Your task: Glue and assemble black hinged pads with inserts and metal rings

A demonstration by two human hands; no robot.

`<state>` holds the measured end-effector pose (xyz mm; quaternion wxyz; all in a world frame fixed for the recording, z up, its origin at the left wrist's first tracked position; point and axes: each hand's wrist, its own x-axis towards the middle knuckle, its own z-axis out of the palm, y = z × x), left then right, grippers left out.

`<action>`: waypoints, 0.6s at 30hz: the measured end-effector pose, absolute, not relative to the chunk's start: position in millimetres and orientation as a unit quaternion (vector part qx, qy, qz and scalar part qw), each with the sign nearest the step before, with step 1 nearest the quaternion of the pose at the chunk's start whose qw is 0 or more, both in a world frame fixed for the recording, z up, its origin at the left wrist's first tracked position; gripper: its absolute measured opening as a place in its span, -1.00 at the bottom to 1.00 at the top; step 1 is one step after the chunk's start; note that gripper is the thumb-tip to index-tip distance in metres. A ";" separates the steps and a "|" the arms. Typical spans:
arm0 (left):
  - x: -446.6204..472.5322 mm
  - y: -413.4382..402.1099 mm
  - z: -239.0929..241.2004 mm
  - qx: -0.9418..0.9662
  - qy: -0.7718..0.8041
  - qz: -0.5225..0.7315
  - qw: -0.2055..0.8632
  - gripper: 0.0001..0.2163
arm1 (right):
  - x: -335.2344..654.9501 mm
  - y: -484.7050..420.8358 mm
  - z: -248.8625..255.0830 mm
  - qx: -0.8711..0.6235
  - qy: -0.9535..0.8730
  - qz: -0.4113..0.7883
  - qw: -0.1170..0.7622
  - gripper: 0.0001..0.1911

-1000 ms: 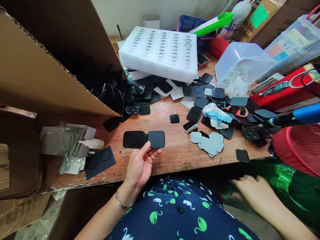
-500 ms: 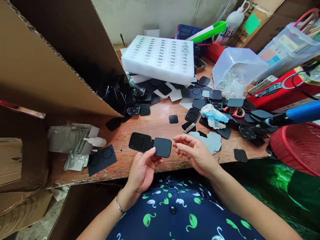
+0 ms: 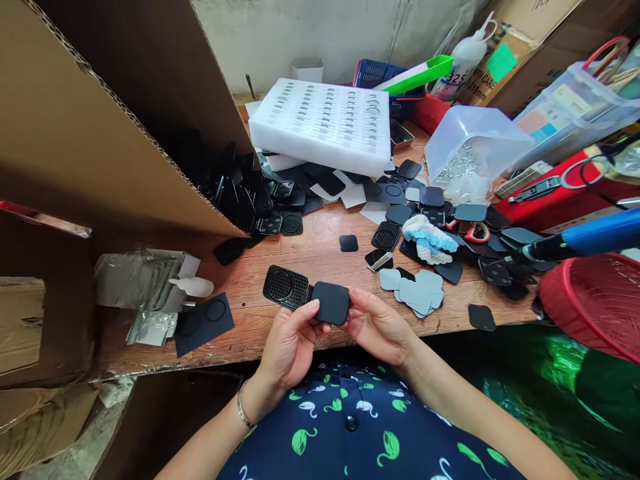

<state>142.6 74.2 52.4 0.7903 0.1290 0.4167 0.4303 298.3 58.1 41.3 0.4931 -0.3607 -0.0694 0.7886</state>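
A black hinged two-panel casing (image 3: 331, 303) is held over the table's front edge. Its right panel is a smooth square with rounded corners; the left one shows a grid and a ring. My left hand (image 3: 290, 343) pinches the smooth panel near the hinge, thumb on top and fingers underneath. At the panel's right edge, my right hand (image 3: 380, 327) closes on it, with some fingers hidden below. Beyond them a small black square sheet (image 3: 349, 243) lies on the table. To the right are a black piece with a pale strip (image 3: 379, 260) and a pile of grey rounded squares (image 3: 420, 293).
A tall cardboard box (image 3: 125, 127) with black parts stands left. A white foam tray (image 3: 320, 127) sits behind. Right are a crocheted cloth (image 3: 429, 239), a tipped clear bin (image 3: 475, 137), a blue-handled tool (image 3: 600, 228) and a red basket (image 3: 585, 300). A small bottle (image 3: 196, 287) lies left.
My right hand has moved left and taken hold of the smooth panel's right edge, from which it was apart. My left hand keeps its grip. The view has shifted slightly.
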 end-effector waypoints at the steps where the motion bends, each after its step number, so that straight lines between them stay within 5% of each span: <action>1: 142.0 74.3 52.4 0.130 0.418 0.429 0.790 -0.75 | 297.6 58.4 41.6 -0.349 -0.069 0.794 0.492 -0.63; 10: 139.1 74.3 55.1 0.165 0.438 0.429 0.772 -0.74 | 301.1 60.7 41.5 -0.356 -0.181 0.792 0.462 -0.58; 18: 146.5 72.7 47.3 0.173 0.463 0.421 0.761 -0.72 | 309.7 59.9 29.5 -0.511 -0.410 0.529 0.539 -0.72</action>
